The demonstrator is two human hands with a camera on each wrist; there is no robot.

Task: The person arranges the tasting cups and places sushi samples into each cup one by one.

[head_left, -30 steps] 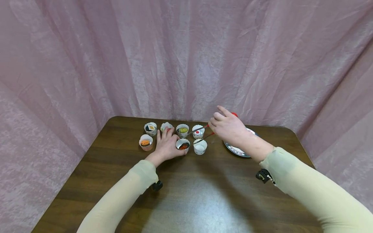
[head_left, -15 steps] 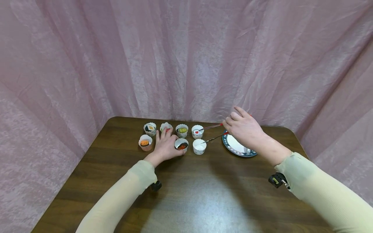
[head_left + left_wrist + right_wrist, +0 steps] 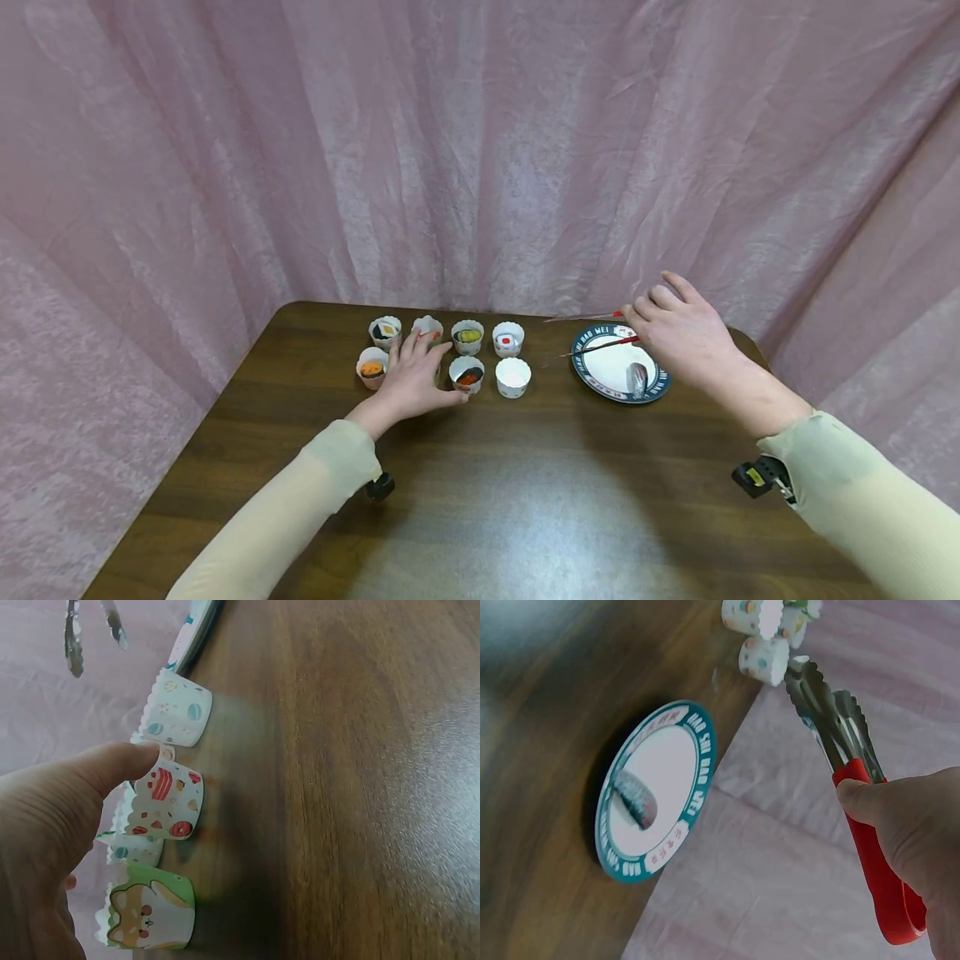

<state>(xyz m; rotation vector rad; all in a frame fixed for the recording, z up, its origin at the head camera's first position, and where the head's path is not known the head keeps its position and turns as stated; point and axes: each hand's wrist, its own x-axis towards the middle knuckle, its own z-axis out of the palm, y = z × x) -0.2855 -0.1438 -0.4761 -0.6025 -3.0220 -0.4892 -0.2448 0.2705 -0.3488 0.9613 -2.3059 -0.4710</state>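
My left hand (image 3: 405, 379) is spread among the paper baking cups, fingers straight. In the left wrist view its thumb tip is right at the rim of a cup with red cake prints (image 3: 176, 799); beside that stands a green cup with a dog print (image 3: 154, 911). Red-topped sushi (image 3: 470, 377) lies inside the cake-print cup. My right hand (image 3: 686, 337) grips red-handled tongs (image 3: 870, 855). Their metal tips stand apart with nothing between them, left of the hand. Near the tongs, a blue-rimmed plate (image 3: 600, 386) carries one silvery-topped sushi piece (image 3: 637, 379).
Cups in two rows hold sushi pieces, among them an orange-topped one (image 3: 371, 368) and a green-topped one (image 3: 468, 336). A white cup (image 3: 513, 377) ends the front row, left of the plate. Behind the wooden table (image 3: 480, 492) hangs a pink curtain (image 3: 480, 167).
My right hand and the tongs have moved right, from over the cups to by the plate. My left fingers have come off the red-topped sushi's cup, and that hand has shifted slightly left.
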